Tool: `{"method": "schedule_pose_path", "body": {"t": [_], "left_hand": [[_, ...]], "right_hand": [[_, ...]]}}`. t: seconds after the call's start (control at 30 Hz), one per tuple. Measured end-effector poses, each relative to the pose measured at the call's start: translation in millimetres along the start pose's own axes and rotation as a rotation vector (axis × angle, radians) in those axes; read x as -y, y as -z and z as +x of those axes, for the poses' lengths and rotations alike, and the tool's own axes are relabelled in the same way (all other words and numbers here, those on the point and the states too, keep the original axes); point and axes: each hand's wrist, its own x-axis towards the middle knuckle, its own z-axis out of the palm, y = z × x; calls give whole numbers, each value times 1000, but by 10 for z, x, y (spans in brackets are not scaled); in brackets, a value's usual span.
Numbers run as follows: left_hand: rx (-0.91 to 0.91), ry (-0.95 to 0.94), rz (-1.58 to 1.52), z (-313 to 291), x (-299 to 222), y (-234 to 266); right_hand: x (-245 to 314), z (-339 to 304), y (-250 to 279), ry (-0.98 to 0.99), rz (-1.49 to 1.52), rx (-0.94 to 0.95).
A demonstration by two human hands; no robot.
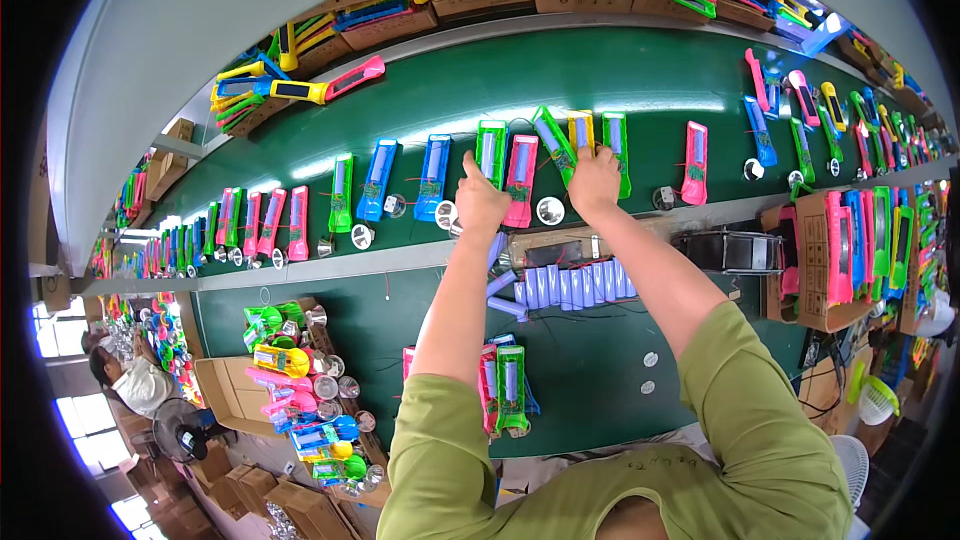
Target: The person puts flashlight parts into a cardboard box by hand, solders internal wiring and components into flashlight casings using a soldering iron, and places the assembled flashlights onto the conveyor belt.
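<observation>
Both our hands are reaching over the green bench (640, 65). Our left hand (482, 204) is stretching one finger alongside a straight green casing (491, 148), just beside a pink casing (521, 175); its other fingers are curling, and we are not managing to tell whether they are pinching anything. Our right hand (595, 184) is bending its fingers over the lower part of a yellow casing (581, 129), beside a slanting green casing (552, 140); whether they are gripping, we are failing to tell. Blue-violet cylinders (565, 287) are lying in a row between our forearms (452, 305).
</observation>
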Motion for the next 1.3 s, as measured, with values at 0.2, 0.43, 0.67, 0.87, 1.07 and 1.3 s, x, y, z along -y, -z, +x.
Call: {"method": "schedule_pose_path", "body": {"t": [0.2,0.43,0.67,0.87,1.07,1.3], "left_hand": [[-124,116,-153,83,127,11],[-21,204,-909,79,52,529],[485,270,-1454,-139,192,706],[441,220,-1801,-492,34,222],[465,286,-1847,-626,134,-201],[350,315,-1869,-807,102,-146]], "right_hand": [[108,26,213,-71,-110,274],[0,230,408,-143,48,351],[-387,409,504,-112,718,546],[-410,194,756,-16,1083,461],[-770,223,476,438,348,224],[-688,21,212,409,451,230]]}}
